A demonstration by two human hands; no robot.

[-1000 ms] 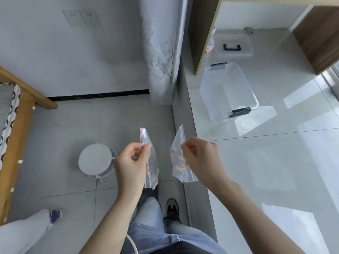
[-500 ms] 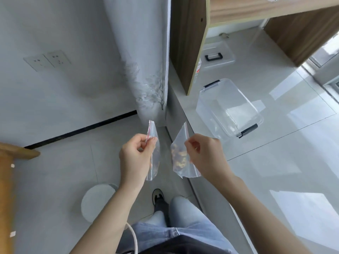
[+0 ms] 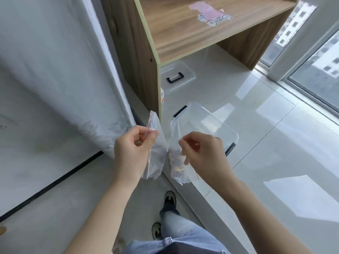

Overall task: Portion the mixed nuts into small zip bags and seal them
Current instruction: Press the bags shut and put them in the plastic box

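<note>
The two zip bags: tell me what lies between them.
Nothing held. In the head view a narrow gap parts the left zip bag from the right zip bag; only the grey floor shows through.

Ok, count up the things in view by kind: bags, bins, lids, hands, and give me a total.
Zip bags: 2, left bag, right bag
Clear bins: 1, bin
Lids: 1, lid
Hands: 2, left hand, right hand
Total: 6

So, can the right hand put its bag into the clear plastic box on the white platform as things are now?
Probably yes. The right hand pinches its bag of nuts just in front of the clear plastic box, which has no lid on and nothing between them. The left hand holds the other bag off to the side.
</note>
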